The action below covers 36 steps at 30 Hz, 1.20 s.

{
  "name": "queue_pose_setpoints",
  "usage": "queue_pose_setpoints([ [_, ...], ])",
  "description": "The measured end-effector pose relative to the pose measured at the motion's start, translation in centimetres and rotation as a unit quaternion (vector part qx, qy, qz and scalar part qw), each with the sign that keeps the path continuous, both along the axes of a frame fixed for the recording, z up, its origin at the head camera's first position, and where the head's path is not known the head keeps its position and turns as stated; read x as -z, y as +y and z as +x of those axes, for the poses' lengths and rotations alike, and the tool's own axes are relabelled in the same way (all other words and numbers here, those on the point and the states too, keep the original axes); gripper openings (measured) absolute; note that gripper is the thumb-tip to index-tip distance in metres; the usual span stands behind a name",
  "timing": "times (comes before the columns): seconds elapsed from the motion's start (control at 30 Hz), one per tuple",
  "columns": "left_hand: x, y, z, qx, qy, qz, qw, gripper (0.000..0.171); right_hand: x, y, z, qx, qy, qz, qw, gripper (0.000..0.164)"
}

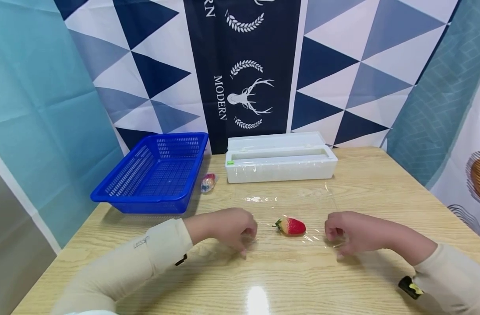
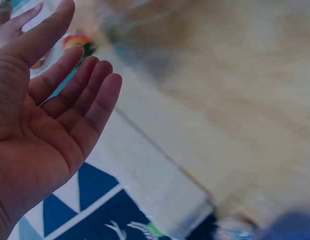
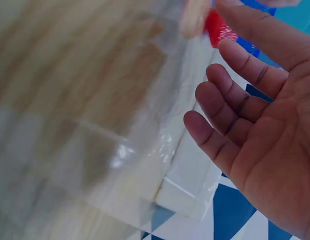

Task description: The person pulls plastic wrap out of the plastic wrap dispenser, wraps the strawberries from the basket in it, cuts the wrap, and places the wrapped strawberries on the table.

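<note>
A red and pale yellow strawberry [image 1: 293, 226] with green leaves lies between my hands. Around it a thin transparent plastic film [image 1: 299, 201] is spread on the wooden table, known by its glints and faint edges. My left hand [image 1: 230, 227] hovers by the film's left side, thumb apart from the gently bent fingers [image 2: 102, 97]. On the opposite side, my right hand [image 1: 360, 232] is close to the film's near right corner. Its fingers [image 3: 222, 110] bend loosely, with a gap to the thumb and nothing between them.
Behind the film stands a white box [image 1: 281, 168] with a slot along its top and its lid raised. A blue plastic basket [image 1: 145, 199] is at the back left. Beside it lies a small wrapped reddish item [image 1: 208, 182]. Patterned cloth [image 1: 244, 65] hangs behind the table.
</note>
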State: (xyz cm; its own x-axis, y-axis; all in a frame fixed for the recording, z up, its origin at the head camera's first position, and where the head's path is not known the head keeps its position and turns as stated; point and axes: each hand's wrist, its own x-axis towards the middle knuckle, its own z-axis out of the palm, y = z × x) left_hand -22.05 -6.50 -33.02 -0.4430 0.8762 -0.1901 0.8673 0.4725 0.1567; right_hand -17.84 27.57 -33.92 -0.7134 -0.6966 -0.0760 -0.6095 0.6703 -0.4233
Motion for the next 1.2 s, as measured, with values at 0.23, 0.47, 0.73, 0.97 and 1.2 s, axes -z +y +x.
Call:
queue_pose_setpoints([
  [0.23,1.2,-2.5,0.9,0.015,0.005,0.014,0.9998,0.013,0.6,0.7,0.4,-0.005,0.012,0.026,1.0,0.033],
  [0.47,1.5,-3.0,1.5,0.027,0.042,0.014,0.9987,0.009,1.1,1.1,0.3,-0.041,0.055,0.02,0.997,0.034],
  [0.73,1.9,-3.4,1.7,0.016,0.03,0.03,0.999,0.008,1.5,1.5,0.4,-0.046,0.076,0.022,0.996,0.034],
  [0.97,1.8,-3.4,2.2,0.009,0.015,0.044,0.9989,0.015,1.5,1.4,0.5,-0.058,0.111,0.021,0.992,0.035],
  [1.2,1.4,-3.8,1.9,0.009,0.016,0.074,0.9971,0.015,1.1,1.8,0.8,-0.03,0.079,0.032,0.996,0.034],
])
